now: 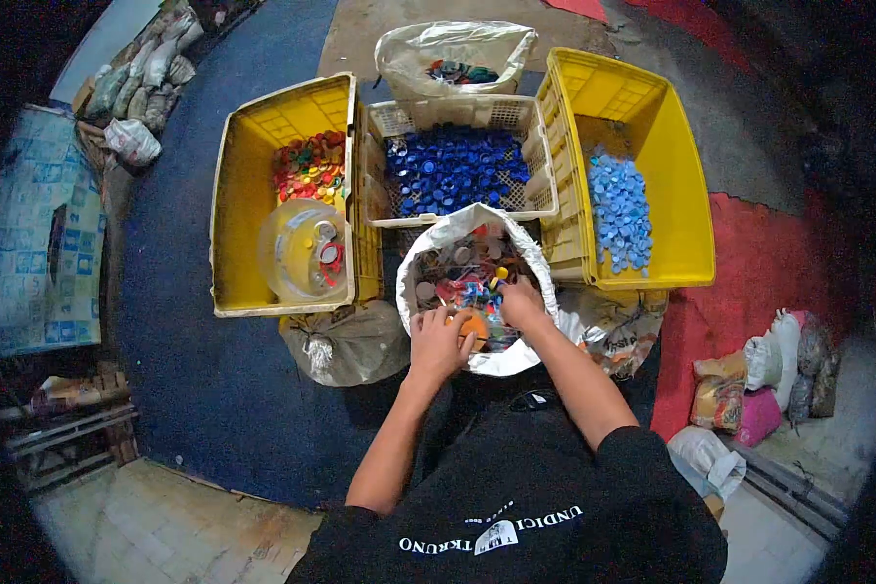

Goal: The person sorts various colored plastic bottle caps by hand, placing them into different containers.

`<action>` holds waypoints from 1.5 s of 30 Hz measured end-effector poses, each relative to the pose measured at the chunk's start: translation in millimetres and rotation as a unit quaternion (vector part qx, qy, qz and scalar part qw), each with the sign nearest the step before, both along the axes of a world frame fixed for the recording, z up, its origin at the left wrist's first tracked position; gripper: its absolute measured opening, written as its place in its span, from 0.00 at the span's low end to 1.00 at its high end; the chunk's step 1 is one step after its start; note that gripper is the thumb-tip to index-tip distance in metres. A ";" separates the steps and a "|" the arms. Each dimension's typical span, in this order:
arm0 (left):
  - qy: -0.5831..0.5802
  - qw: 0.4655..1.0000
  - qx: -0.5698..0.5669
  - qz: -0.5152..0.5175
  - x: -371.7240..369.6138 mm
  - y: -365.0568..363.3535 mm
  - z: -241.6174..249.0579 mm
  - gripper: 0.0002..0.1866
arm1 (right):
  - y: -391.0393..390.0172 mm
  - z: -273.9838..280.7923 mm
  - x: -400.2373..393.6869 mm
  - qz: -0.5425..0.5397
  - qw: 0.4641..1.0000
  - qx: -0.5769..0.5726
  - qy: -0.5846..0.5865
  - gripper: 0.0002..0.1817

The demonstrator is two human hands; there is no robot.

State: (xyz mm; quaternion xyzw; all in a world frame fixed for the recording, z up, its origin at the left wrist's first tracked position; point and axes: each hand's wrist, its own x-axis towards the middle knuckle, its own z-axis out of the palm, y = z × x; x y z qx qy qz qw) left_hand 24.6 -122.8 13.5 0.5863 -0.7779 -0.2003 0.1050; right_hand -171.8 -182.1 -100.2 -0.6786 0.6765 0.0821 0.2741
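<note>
A white woven sack [408, 282] with a rolled rim stands open before me, full of mixed bottle caps and lids in many colours. Over its near left rim bends my left hand [440, 345], its curled fingers and thumb at the edge of a round orange lid [475, 331]. My right hand [523, 303] reaches inside the sack's right side, fingers bent down and drawn together. Right by those fingertips is a small yellow cap [501, 273]; what they pinch, if anything, is hidden.
A white crate [372, 122] of dark blue caps lies behind the sack. Yellow crates flank it: the left crate [226, 195] holds red, yellow and green caps plus a clear tub [274, 255], the right crate [686, 195] light blue caps. Another sack [399, 58] stands behind.
</note>
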 end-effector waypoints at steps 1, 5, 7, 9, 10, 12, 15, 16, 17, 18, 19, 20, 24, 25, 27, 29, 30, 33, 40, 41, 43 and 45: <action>-0.007 1.000 0.007 -0.007 -1.5 -1.4 1.0 0.19 | 1.5 -4.1 -0.4 0.004 1.000 0.008 0.003 0.22; -0.012 1.000 0.010 -0.022 -8.0 -3.3 1.4 0.20 | 4.0 18.8 1.8 -0.004 1.000 -0.016 -0.005 0.20; -0.021 0.999 -0.013 -0.020 -10.7 -9.0 -4.4 0.19 | 2.2 12.7 -6.2 -0.043 0.957 -0.175 -0.228 0.19; -0.029 0.999 -0.033 -0.012 -10.9 -16.3 -17.9 0.19 | 7.9 49.4 -8.2 -0.111 0.931 -0.184 -0.296 0.19; -0.018 0.999 -0.032 -0.011 -12.5 -24.7 -28.1 0.17 | 13.9 77.6 -10.8 -0.176 0.897 -0.189 -0.359 0.18; -0.003 0.999 -0.033 -0.012 -23.5 -46.8 -33.0 0.16 | 24.0 96.2 -14.3 -0.257 0.861 -0.146 -0.414 0.17; -0.069 0.996 0.017 -0.055 -45.0 -73.3 -50.0 0.11 | 34.6 80.4 -24.9 -0.401 0.680 -0.057 -0.611 0.17; -0.100 0.992 0.003 -0.073 -47.7 -78.1 -73.8 0.11 | 38.3 85.9 -26.0 -0.402 0.679 -0.060 -0.612 0.17; -0.131 0.987 -0.011 -0.090 -49.5 -82.1 -91.2 0.11 | 41.6 89.4 -27.5 -0.435 0.601 -0.025 -0.670 0.17; -0.130 0.987 -0.013 -0.092 -49.5 -82.6 -95.5 0.11 | 44.2 93.0 -29.3 -0.464 0.516 0.011 -0.720 0.17; -0.173 0.978 -0.007 -0.113 -46.9 -79.4 -99.7 0.11 | 46.8 96.1 -30.1 -0.470 0.506 0.017 -0.723 0.17; -0.216 0.967 -0.001 -0.135 -45.1 -77.3 -98.7 0.12 | 49.7 95.0 -33.1 -0.471 0.506 0.015 -0.723 0.17; -0.158 0.984 0.002 -0.079 -44.2 -72.5 -92.3 0.12 | 57.9 102.1 -33.8 -0.491 0.429 0.048 -0.757 0.17; -0.162 0.983 0.006 -0.085 -43.2 -72.1 -89.8 0.11 | 58.0 107.2 -32.4 -0.519 0.410 0.060 -0.748 0.16; -0.105 0.992 0.008 -0.065 -44.0 -67.8 -61.6 0.11 | 57.5 104.5 -33.7 -0.523 0.382 0.076 -0.758 0.12; 0.041 0.997 -0.062 -0.036 -39.8 -60.4 -53.2 0.13 | 57.8 102.1 -41.0 -0.487 0.362 0.118 -0.786 0.10; 0.040 0.997 -0.062 -0.038 -38.8 -54.7 -52.1 0.13 | 57.7 105.6 -42.2 -0.445 0.343 0.162 -0.812 0.09; 0.203 0.979 -0.005 0.014 -35.6 -42.5 -24.1 0.11 | 53.7 108.0 -35.0 -0.463 0.425 0.185 -0.755 0.06; 0.368 0.928 -0.036 0.055 -38.6 -18.1 11.6 0.15 | 40.4 120.7 -13.8 -0.279 0.771 0.169 -0.546 0.20; 0.371 0.925 -0.009 0.087 -35.8 -15.2 11.6 0.15 | 38.6 121.6 -12.3 -0.268 0.768 0.188 -0.551 0.21; 0.371 0.924 -0.019 0.089 -32.1 -14.3 10.4 0.15 | 34.0 123.5 -12.0 -0.228 0.778 0.200 -0.550 0.23; 0.371 0.924 -0.024 0.089 -31.0 -12.9 13.9 0.15 | 29.8 125.2 -12.4 -0.220 0.771 0.206 -0.561 0.23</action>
